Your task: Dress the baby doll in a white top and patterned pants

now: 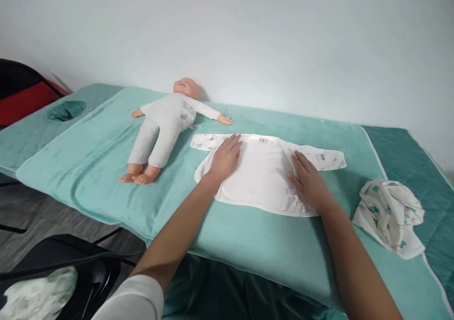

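Observation:
A white baby shirt (258, 173) with patterned sleeves lies spread out on the green bed cover (117, 140), its sleeves stretched to both sides. My left hand (226, 158) rests flat on the shirt near its left shoulder, fingers extended. On the right side, my right hand (308, 180) lies on the cloth below the other sleeve, its fingers straight and the thumb apart. Neither hand grips the fabric. Left of the shirt, a baby doll (161, 126) with a white cloth body lies on its back, one arm reaching toward the shirt.
A crumpled patterned white cloth (390, 216) sits at the right of the bed. Behind the bed rises a white wall (248, 40). A black chair (64, 258) at lower left holds another patterned cloth (42, 294). A face hole (67, 111) shows at the bed's left end.

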Demonstrator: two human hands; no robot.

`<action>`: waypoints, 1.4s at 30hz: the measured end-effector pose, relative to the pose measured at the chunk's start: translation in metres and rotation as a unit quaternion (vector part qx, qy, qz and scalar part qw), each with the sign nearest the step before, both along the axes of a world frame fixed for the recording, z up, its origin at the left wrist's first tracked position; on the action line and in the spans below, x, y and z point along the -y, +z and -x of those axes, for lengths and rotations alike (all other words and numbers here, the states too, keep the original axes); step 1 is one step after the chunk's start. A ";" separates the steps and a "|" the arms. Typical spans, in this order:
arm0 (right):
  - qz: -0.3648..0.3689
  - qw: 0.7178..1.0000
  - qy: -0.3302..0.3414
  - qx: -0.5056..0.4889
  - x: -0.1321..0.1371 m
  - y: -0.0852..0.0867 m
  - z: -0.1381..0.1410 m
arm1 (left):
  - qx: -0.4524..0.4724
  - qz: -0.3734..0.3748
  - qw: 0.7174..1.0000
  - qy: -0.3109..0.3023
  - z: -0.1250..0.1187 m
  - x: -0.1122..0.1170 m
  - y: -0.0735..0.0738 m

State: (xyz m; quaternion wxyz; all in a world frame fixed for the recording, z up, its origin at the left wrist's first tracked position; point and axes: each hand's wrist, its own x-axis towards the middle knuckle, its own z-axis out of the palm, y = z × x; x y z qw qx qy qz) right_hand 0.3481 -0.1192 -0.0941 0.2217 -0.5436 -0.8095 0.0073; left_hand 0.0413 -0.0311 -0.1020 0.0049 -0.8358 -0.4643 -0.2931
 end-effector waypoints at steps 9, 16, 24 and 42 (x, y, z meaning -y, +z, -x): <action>0.032 0.998 -0.038 0.032 -0.003 -0.009 -0.001 | 0.005 0.044 0.999 -0.014 -0.002 0.018 0.006; 0.040 0.998 -0.050 0.028 -0.002 -0.008 0.001 | 0.010 0.094 0.994 0.056 0.000 0.028 0.007; 0.046 0.997 -0.052 0.035 -0.004 -0.010 -0.002 | 0.178 0.111 0.973 0.101 0.008 0.017 0.006; 0.043 0.992 -0.079 0.090 -0.002 -0.007 0.004 | -0.074 0.153 0.984 0.046 0.004 -0.016 0.004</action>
